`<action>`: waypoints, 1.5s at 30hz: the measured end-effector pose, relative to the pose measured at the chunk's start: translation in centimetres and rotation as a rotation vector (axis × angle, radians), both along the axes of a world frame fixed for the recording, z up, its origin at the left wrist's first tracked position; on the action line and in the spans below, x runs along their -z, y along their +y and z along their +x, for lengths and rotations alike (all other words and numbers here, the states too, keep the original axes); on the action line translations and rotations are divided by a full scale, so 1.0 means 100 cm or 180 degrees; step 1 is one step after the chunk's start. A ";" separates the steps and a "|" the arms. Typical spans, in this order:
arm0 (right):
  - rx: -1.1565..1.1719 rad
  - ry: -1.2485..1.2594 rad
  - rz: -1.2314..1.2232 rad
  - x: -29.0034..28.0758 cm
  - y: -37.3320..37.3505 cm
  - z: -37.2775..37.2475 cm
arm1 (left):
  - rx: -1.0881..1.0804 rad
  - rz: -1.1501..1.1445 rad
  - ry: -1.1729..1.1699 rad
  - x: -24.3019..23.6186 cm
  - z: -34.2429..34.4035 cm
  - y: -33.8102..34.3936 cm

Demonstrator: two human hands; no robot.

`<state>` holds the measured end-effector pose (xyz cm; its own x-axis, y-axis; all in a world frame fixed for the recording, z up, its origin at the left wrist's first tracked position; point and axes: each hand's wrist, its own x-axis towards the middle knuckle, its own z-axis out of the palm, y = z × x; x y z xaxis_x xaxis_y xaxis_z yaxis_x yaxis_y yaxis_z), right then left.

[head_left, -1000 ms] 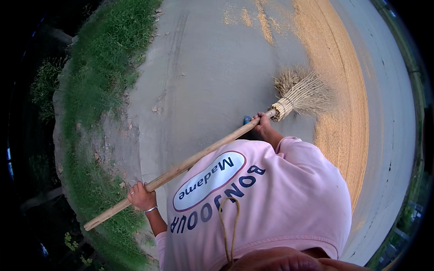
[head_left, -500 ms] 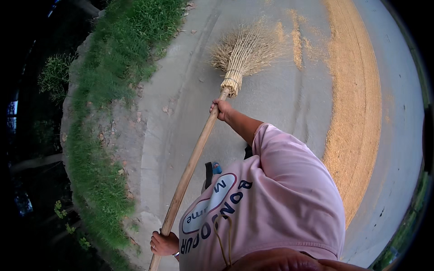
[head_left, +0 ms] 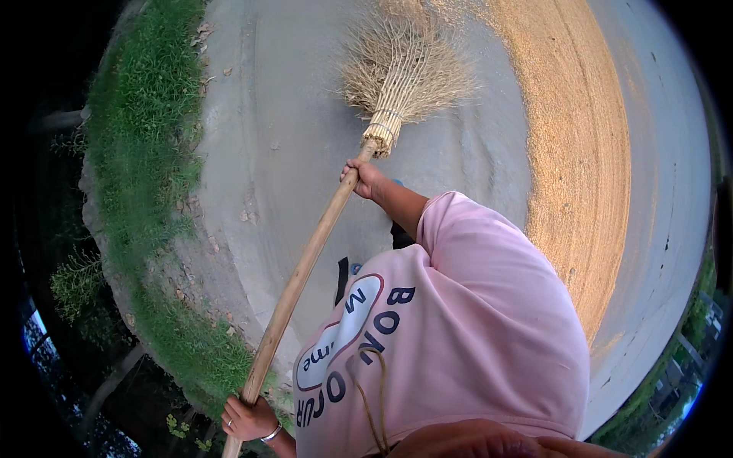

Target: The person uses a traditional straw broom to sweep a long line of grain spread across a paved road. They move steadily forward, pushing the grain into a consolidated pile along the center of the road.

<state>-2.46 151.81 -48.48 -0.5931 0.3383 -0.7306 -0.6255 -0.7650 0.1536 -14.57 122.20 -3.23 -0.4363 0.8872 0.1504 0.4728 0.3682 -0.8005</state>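
A broom with a long wooden handle slants across the view from lower left to upper middle. Its head is a wide fan of thin twigs, bound into a bundle above the handle's end and lying on the pavement. My right hand is closed around the handle just below the bound twigs. At the lower left, my left hand, with a ring and a bracelet, grips the handle near its other end. Right of the twigs lies a long band of golden grain.
Grey pavement runs under the broom. Green grass and bare soil with dry leaves border it on the left, with dark shrubs beyond. Part of my foot shows beside the handle. Loose grain is scattered near the twig tips.
The broom head has shifted slightly left and up, closer to the scattered grain. Both hands have moved a little left with the handle. The grass and grain band appear farther left.
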 end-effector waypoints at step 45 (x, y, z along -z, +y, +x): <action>0.1467 -0.1089 -0.0859 -0.012 -0.214 0.036 | 0.1672 0.0116 -0.0959 0.044 -0.226 -0.012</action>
